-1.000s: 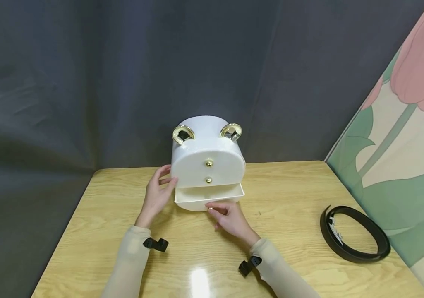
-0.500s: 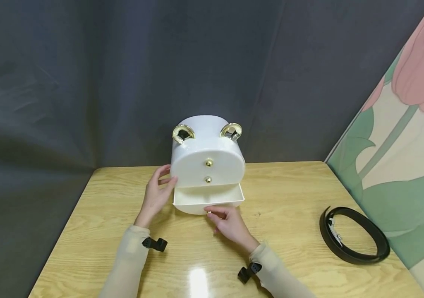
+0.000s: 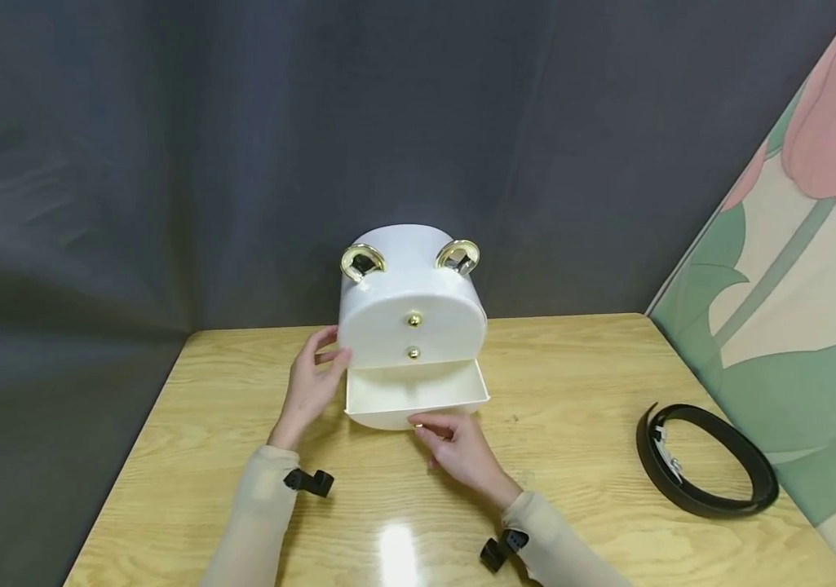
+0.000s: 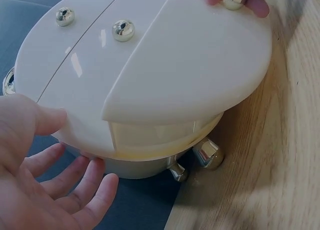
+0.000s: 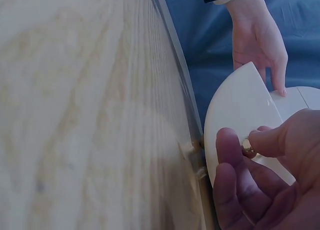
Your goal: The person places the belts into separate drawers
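Far & left sides are covered w/ dk. grey curtain (image 3: pixel 388 122); right is filled by tulip-print panel (image 3: pixel 829 326); glare (image 3: pixel 397 556) is reflected on near pt. of wood-grain table (image 3: pixel 572 391).

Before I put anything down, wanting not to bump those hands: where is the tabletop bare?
Bare tabletop lies between the white box and coiled belt, and between the left hand and the tabletop's left edge. Crowded: the box's front, with the drawer open and the right hand pinching its knob.
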### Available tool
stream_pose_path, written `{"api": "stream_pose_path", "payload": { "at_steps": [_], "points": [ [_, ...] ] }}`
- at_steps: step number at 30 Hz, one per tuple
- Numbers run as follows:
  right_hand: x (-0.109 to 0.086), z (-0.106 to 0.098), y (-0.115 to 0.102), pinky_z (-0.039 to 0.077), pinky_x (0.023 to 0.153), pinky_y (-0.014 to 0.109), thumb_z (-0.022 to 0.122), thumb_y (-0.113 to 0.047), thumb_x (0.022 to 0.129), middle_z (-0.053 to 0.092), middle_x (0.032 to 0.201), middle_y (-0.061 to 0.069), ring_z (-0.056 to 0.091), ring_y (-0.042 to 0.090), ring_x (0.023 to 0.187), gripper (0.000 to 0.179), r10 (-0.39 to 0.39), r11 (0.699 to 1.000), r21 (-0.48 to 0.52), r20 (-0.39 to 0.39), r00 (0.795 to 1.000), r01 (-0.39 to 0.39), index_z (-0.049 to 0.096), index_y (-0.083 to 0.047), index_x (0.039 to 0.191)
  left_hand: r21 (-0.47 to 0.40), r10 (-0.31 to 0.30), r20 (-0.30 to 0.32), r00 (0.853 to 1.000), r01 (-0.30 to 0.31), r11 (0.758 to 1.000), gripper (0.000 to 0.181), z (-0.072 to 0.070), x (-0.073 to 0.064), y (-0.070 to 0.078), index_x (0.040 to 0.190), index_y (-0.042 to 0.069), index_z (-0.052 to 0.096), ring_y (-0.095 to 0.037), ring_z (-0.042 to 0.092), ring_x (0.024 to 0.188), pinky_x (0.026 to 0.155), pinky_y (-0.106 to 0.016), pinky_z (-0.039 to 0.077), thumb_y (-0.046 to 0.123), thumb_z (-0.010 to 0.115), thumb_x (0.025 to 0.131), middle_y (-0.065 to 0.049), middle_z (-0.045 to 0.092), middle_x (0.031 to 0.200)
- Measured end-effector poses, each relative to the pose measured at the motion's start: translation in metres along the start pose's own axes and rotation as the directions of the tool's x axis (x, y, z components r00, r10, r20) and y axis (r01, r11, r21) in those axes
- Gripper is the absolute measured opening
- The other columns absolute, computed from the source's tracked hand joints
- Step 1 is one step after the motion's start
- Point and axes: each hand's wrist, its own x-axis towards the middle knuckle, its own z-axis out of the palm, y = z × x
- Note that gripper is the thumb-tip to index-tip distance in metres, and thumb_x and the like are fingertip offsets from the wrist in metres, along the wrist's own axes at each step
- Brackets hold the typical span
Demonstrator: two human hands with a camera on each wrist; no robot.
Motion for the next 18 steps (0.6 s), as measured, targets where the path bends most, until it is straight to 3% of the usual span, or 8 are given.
{"api": "stream_pose_path", "payload": {
  "at_steps": [6, 13, 18],
  "points": [
    [-0.009, 0.0, -0.002, 0.049, 0.045, 0.021, 0.07, -0.006, 0.101, 0.081, 0.113, 0.019, 0.063, 0.014, 0.049, 0.025, 0.022, 0.999, -0.036, -0.012, 1.0, -0.022, 0.08, -0.009, 0.124, 0.001, -0.002, 0.0, 1.0, 0.002, 1.0, 0.054, 0.0, -0.001, 0.001, 0.156, 0.006, 0.047, -0.042, 0.065, 0.129, 0.093, -0.031, 0.058, 0.018, 0.066, 0.107, -0.021, 0.056, 0.151],
    [-0.012, 0.003, -0.002, 0.049, 0.044, 0.022, 0.071, -0.01, 0.102, 0.082, 0.108, 0.016, 0.063, 0.013, 0.047, 0.026, -0.006, 0.998, -0.064, -0.021, 1.0, 0.005, 0.079, -0.011, 0.126, 0.011, -0.001, -0.006, 1.0, 0.001, 1.0, 0.055, -0.002, 0.003, 0.0, 0.157, 0.005, 0.045, -0.043, 0.063, 0.131, 0.097, -0.036, 0.058, 0.019, 0.064, 0.108, -0.022, 0.055, 0.152],
    [-0.016, 0.004, -0.001, 0.047, 0.041, 0.021, 0.071, -0.008, 0.102, 0.08, 0.117, 0.016, 0.065, 0.017, 0.047, 0.026, -0.036, 0.996, -0.078, -0.021, 0.999, 0.035, 0.079, -0.01, 0.126, 0.014, -0.015, 0.018, 1.0, 0.015, 1.0, 0.056, 0.0, 0.002, 0.001, 0.158, 0.007, 0.044, -0.042, 0.062, 0.132, 0.097, -0.034, 0.057, 0.024, 0.064, 0.109, -0.02, 0.054, 0.153]
  ]
}}
